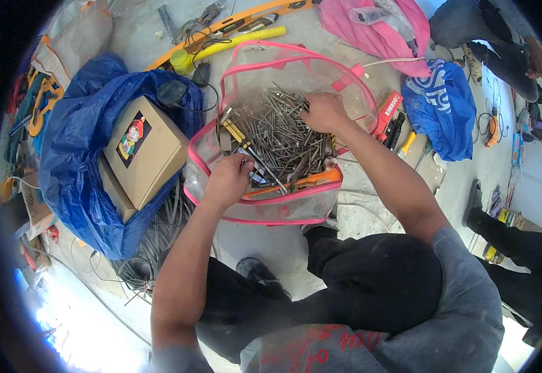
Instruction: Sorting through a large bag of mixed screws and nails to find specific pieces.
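Note:
A clear plastic bag with pink zip edging [282,219] stands unzipped in front of me. Inside is a heap of thin metal pieces [275,126], nails or drill bits by their look. My right hand [324,112] reaches over the far right side of the heap, its fingertips curled down at the metal; whether they pinch a piece is hidden. At the bag's near left side is my left hand [229,179], fingers bent together, their contents unclear. Beside it lies a yellow-and-black handled tool [236,133]. An orange tool [317,177] rests along the bag's near edge.
To the left, a blue plastic sack [73,126] holds a cardboard box [147,149]. Coiled grey cable [136,268] lies below it. Beyond the bag are an orange spirit level [233,21] and a yellow tube [240,42]. Another person's legs [522,252] are at the right.

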A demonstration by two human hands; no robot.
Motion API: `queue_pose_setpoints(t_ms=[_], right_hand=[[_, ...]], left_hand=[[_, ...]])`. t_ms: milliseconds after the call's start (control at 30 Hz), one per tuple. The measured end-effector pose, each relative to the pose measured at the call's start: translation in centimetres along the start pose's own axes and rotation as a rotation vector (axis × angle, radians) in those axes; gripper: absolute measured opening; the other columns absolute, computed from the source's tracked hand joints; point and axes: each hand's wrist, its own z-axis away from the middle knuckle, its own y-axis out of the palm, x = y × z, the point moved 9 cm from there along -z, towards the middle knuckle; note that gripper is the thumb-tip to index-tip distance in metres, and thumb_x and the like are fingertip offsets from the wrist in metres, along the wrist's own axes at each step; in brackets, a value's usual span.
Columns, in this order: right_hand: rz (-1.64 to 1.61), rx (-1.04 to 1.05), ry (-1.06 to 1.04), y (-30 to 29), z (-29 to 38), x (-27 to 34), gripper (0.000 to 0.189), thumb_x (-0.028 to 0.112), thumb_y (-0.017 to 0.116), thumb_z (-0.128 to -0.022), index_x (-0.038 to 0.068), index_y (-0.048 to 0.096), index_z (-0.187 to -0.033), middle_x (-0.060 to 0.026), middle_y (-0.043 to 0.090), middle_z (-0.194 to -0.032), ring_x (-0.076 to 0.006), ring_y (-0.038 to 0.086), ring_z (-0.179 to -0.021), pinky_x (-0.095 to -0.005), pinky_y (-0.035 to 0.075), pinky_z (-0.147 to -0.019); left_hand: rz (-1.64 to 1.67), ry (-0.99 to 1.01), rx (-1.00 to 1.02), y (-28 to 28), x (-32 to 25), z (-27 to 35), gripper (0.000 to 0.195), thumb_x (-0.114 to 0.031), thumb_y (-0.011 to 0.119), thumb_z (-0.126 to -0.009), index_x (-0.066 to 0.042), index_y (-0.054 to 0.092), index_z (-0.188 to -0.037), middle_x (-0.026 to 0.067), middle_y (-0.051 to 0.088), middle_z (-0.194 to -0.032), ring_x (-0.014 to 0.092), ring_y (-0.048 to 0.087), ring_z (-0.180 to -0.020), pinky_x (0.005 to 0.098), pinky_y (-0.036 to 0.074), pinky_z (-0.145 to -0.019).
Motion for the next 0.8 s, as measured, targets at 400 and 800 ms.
queue_pose_setpoints(t_ms=[400, 800], right_hand=[[-0.042, -0.068, -0.325, -1.4, 8.5, 9.6, 0.029, 0.021, 0.063, -0.078, 0.0, 0.067, -0.097, -0.0185, 0.066, -0.096, -0.0314, 0.063, -0.091, -0.0447, 0.045, -0.089], [-0.211, -0.344, -0.075, -1.7, 0.4, 1.4, 0.017, 0.015, 0.057, -0.082, 0.007, 0.068, -0.092, -0.0213, 0.062, -0.094, -0.0378, 0.058, -0.098, -0.045, 0.048, -0.084]], left_hand=[[0.081, -0.007, -0.053, -1.4, 0.3, 1.5, 0.019, -0.01, 0.048, -0.098, 0.003, 0.06, -0.103, 0.0099, 0.067, -0.088, 0.017, 0.067, -0.076, 0.0296, 0.053, -0.068], [0.965, -0.26, -0.016, -1.3, -3.6, 4.4, 0.019, -0.015, 0.046, -0.1, 0.0, 0.057, -0.102, 0.0048, 0.056, -0.073, 0.015, 0.059, -0.067, 0.027, 0.048, -0.061]])
